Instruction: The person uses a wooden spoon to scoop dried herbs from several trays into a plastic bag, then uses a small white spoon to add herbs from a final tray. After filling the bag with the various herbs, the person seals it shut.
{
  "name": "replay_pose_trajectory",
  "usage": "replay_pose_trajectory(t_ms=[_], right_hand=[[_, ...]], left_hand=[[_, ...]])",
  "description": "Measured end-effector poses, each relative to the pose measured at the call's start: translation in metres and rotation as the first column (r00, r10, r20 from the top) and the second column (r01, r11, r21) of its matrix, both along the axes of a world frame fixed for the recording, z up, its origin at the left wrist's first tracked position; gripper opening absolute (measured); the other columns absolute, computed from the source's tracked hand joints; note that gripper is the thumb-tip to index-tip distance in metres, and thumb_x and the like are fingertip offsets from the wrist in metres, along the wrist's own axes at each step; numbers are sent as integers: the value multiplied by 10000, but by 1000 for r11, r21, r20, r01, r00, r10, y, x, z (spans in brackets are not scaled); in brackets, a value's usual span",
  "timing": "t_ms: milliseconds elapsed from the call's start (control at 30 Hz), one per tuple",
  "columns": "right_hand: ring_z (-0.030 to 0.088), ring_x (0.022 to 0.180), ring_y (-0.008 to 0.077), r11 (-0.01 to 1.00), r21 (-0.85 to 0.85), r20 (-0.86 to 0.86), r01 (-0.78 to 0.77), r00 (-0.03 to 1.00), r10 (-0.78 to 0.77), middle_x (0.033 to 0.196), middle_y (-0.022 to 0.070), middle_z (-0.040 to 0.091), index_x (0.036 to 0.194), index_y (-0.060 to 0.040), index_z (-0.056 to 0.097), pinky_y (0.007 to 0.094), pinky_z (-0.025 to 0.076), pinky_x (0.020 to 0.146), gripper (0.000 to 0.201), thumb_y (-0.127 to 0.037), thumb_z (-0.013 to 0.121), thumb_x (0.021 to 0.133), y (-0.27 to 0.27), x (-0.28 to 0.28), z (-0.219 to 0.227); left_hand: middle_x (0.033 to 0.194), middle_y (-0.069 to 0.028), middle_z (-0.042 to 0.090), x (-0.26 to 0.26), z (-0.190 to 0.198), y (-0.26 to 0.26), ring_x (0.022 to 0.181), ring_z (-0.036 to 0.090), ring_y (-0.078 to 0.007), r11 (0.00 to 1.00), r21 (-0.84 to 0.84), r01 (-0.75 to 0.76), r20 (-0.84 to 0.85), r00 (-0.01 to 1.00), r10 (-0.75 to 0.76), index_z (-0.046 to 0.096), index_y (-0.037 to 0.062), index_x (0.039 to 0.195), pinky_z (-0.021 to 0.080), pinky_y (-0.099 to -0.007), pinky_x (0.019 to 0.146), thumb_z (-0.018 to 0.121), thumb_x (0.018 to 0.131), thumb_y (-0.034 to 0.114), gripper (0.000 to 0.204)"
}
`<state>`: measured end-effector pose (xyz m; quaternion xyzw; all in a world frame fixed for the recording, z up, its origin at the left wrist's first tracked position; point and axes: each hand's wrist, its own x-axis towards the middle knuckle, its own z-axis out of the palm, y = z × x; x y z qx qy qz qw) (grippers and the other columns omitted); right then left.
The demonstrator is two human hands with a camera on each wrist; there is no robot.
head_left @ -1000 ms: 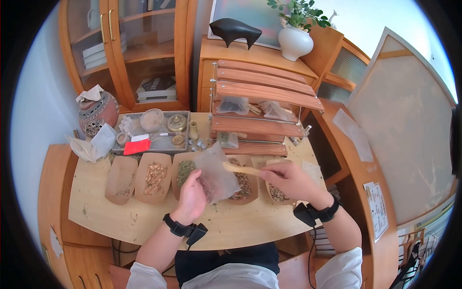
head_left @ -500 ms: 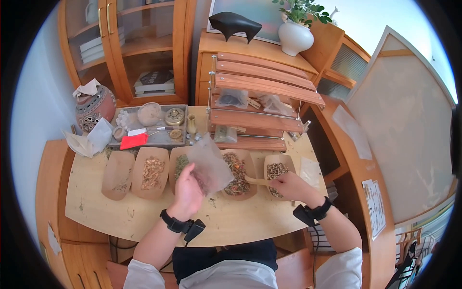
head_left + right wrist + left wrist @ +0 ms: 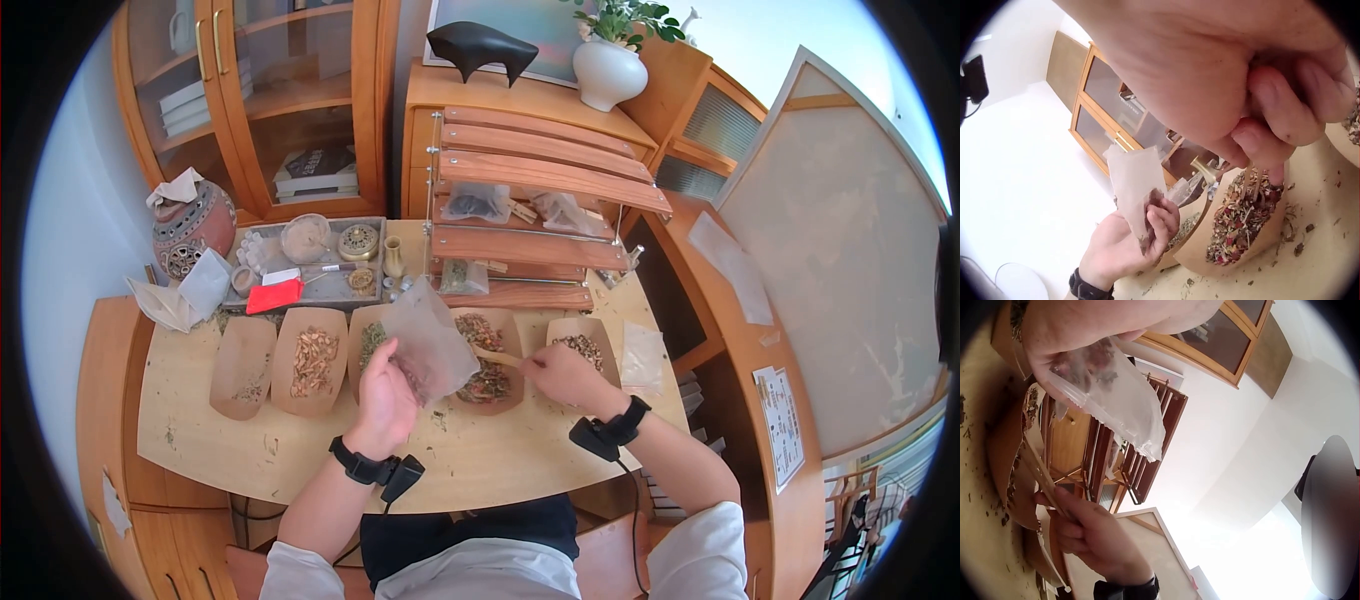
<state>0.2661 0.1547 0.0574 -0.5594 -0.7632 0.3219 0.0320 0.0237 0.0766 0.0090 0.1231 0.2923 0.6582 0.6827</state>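
My left hand [image 3: 388,405] holds a translucent pouch [image 3: 430,335] upright above the row of paper trays, and dark dried bits sit in its bottom. In the right wrist view the fingers of that hand curl round the pouch's lower part. My right hand [image 3: 570,375] grips a wooden spoon [image 3: 498,357] by its handle. The spoon reaches into a tray of mixed dried petals and herbs [image 3: 1232,228], its tip down among the pieces. Behind the pouch, a tray of green dried leaves [image 3: 371,338] is partly hidden.
To the left stand a tray of pale brown chips [image 3: 316,365] and a tray with few scraps [image 3: 240,375]. A tray of speckled pieces [image 3: 585,345] lies beside my right hand. Behind are a wooden slatted rack [image 3: 560,170] and a grey tray [image 3: 330,290] of small items.
One second ago the spoon was up at the pouch's mouth. My right hand then went down and right, and now the spoon is in the petal mix. The left hand still holds the pouch.
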Motion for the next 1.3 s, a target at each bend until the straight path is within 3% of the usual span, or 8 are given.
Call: replay_pose_trajectory(t_ms=[200, 333, 433, 500, 700, 900, 1200, 1300], right_hand=[[670, 785, 384, 979, 203, 29, -6, 1000, 0, 826, 195, 690, 945, -72, 740, 455, 531, 722, 339, -351, 548, 943, -14, -6, -18], [665, 768, 388, 985, 173, -46, 21, 999, -14, 806, 206, 676, 930, -56, 731, 449, 526, 704, 318, -318, 552, 941, -14, -5, -17], [653, 730, 382, 987, 151, -151, 47, 988, -24, 769, 215, 653, 925, -37, 719, 435, 516, 682, 312, -302, 556, 941, -10, 1, -20], [644, 685, 364, 993, 66, -221, 96, 972, -79, 734, 216, 634, 923, -24, 711, 418, 507, 660, 305, -292, 565, 939, -12, 3, -12], [515, 547, 184, 983, 166, -360, 79, 933, -14, 620, 155, 568, 940, 43, 681, 344, 451, 575, 299, -242, 591, 950, -12, 17, 14], [469, 608, 97, 992, 117, -435, 49, 900, 7, 620, 71, 541, 998, 57, 686, 306, 430, 575, 325, -255, 601, 965, -19, 9, 54], [542, 586, 204, 993, 118, -293, 16, 956, 20, 679, 140, 616, 1068, 7, 700, 348, 463, 611, 339, -299, 612, 952, -35, -16, 63], [543, 578, 197, 981, 191, -343, 31, 939, 37, 661, 123, 606, 1071, 7, 700, 344, 463, 601, 344, -303, 615, 947, -38, -11, 64]], left_hand=[[1407, -92, 512, -3, -5, 0, 1305, 487, -242, 1000, -8, 2, 1, 1000, -2, 392, 46, 1425, 357, -410, 1110, 399, 1014, 351, 513], [1409, -87, 512, -4, -8, 2, 1306, 487, -242, 1000, -29, -11, 7, 1000, 11, 396, 51, 1424, 357, -412, 1112, 401, 1013, 356, 511], [1246, -55, 580, -6, -14, 3, 1136, 564, -217, 999, -32, -27, 15, 1000, 27, 467, 90, 1342, 459, -397, 959, 475, 985, 372, 455], [1245, -52, 582, -4, -8, 2, 1138, 566, -215, 999, -36, -36, 17, 999, 36, 469, 90, 1338, 460, -397, 964, 479, 984, 370, 451], [1276, -61, 576, -3, -8, 1, 1171, 562, -220, 999, -32, -14, 8, 1000, 15, 463, 89, 1344, 455, -402, 989, 479, 986, 359, 449], [1306, -69, 558, -1, -7, 0, 1211, 540, -231, 999, -6, 34, -6, 999, -34, 443, 79, 1360, 434, -415, 1026, 465, 988, 356, 464], [1419, -96, 499, 2, 5, -3, 1311, 482, -238, 995, -7, 99, -56, 993, -99, 382, 42, 1429, 381, -416, 1091, 412, 1008, 368, 533], [1421, -96, 498, 2, 4, -3, 1314, 479, -237, 995, -6, 103, -47, 994, -103, 383, 45, 1431, 376, -412, 1094, 410, 1008, 370, 534]])
